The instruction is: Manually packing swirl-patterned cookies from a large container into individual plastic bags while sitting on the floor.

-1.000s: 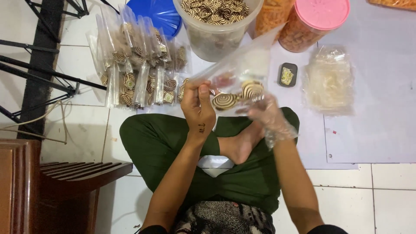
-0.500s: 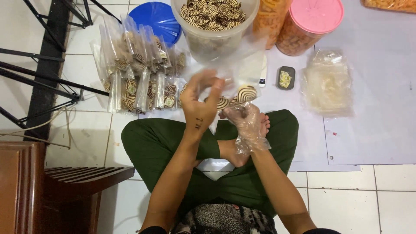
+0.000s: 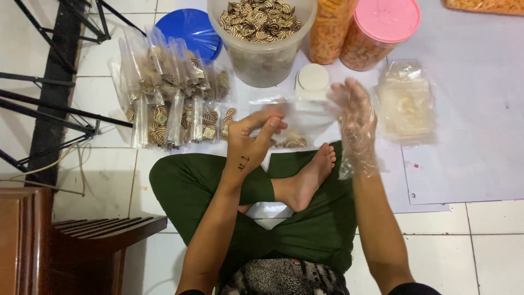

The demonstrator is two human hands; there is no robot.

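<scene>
While L hand [image 3: 252, 143] fingers pinch clear bag [image 3: 297, 117], gloved R hand [image 3: 356, 123] fingers spread, touching it.

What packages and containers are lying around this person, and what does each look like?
Clear bag: held between both hands, some swirl biscuits inside.
Filled packets: heap at left, clear, brown swirls.
Clear tub: top centre, open.
Pink-lidded jar: top right, orange snacks.
Empty bags: stack at right.

The round plastic lid [image 3: 192, 30] by the floor's far edge was bright blue. The round screw lid [image 3: 386, 18] was pink over an orange-filled plastic jar [image 3: 360, 52]. Cookies in the clear plastic tub [image 3: 261, 46] showed brown-and-cream swirls. The cloth trousers [image 3: 196, 188] were dark green.
</scene>
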